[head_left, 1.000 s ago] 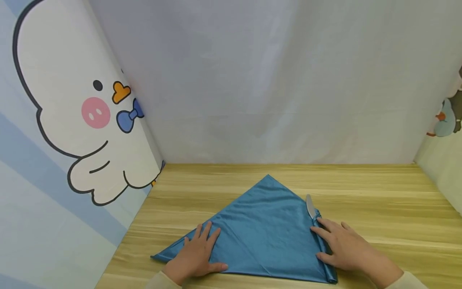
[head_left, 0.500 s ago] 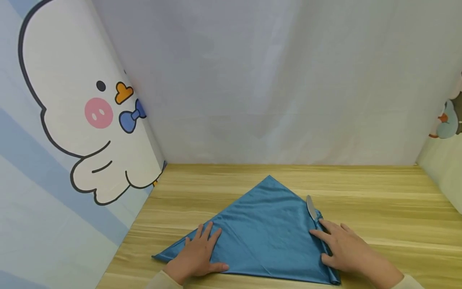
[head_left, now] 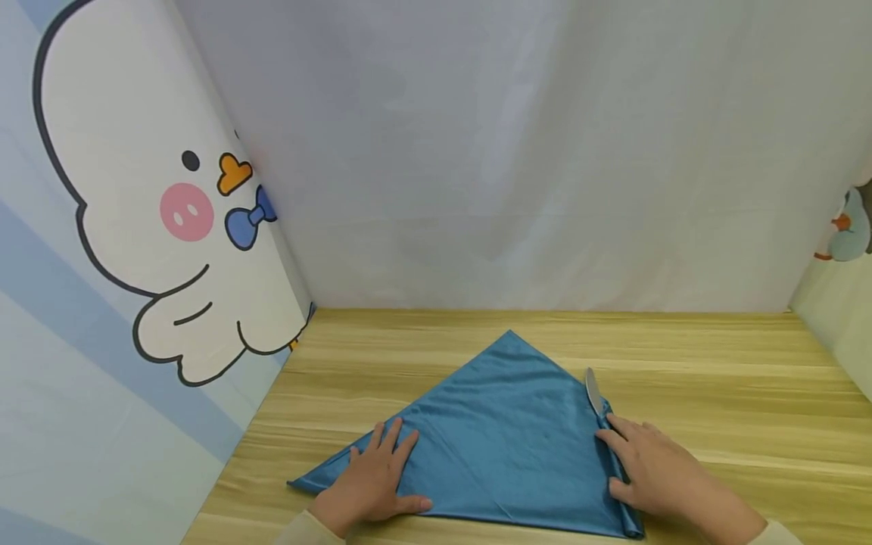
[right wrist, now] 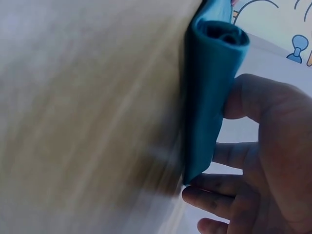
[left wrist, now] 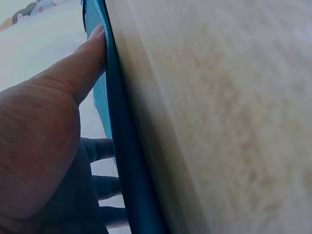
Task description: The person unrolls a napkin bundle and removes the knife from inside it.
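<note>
A shiny blue cloth napkin (head_left: 511, 446) lies folded on the wooden table, one corner pointing away and another to the left. Its right side is rolled up; the coiled end of the roll (right wrist: 214, 58) shows in the right wrist view. A table knife (head_left: 593, 392) sticks out of the roll's far end, the rest of it hidden in cloth. My left hand (head_left: 371, 477) lies flat on the napkin's left part with fingers spread, thumb near the front edge. Over the roll rests my right hand (head_left: 650, 465), fingertips and thumb touching the cloth from above.
Wood-grain tabletop (head_left: 736, 393) surrounds the napkin. A plain white curtain (head_left: 518, 166) hangs along the back edge. To the left stands a cartoon-printed cloth (head_left: 116, 151), and another printed side panel (head_left: 848, 227) is at the right.
The rolled edge and the knife have shifted slightly to the right, with the right hand's fingertips moving along. The left hand stays in place on the napkin.
</note>
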`<action>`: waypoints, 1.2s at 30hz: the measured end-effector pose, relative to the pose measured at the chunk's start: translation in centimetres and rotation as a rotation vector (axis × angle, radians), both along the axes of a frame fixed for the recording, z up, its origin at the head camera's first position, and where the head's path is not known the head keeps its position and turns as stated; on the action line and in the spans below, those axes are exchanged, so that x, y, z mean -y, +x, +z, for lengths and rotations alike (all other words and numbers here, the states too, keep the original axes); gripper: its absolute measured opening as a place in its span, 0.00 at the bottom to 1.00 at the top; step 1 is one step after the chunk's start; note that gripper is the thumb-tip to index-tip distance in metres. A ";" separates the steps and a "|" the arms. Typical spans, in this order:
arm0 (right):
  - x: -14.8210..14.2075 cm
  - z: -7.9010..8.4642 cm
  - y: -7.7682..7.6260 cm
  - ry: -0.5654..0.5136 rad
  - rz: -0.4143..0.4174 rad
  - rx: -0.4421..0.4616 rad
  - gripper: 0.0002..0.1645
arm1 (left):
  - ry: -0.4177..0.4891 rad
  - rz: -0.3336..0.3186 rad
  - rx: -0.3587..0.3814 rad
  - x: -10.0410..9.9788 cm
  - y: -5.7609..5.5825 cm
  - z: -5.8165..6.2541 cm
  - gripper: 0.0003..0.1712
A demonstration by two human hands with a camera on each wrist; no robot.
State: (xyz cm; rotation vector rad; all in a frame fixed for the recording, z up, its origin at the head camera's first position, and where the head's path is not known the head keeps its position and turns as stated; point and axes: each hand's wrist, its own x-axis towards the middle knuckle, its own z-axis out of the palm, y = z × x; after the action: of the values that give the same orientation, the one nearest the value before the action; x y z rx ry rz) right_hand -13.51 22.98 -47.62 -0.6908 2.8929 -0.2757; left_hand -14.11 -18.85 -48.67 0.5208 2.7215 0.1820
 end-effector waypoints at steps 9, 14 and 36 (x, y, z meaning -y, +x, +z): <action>-0.6 0.1 -0.1 -0.042 -0.004 0.003 0.34 | 0.005 0.014 0.023 0.0 0.0 0.2 0.61; -0.8 0.0 -0.2 -0.026 -0.015 0.011 0.34 | 0.008 0.013 0.025 0.0 0.1 0.2 0.61; -2.7 0.1 0.6 -0.099 0.004 0.023 0.32 | -0.002 -0.001 0.023 -0.1 0.0 0.2 0.62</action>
State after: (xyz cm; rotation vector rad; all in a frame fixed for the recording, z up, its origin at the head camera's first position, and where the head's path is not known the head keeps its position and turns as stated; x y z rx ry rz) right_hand -12.95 25.72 -47.51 -0.7037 2.8724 -0.4261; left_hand -14.14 -18.72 -48.45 0.5159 2.6990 0.1839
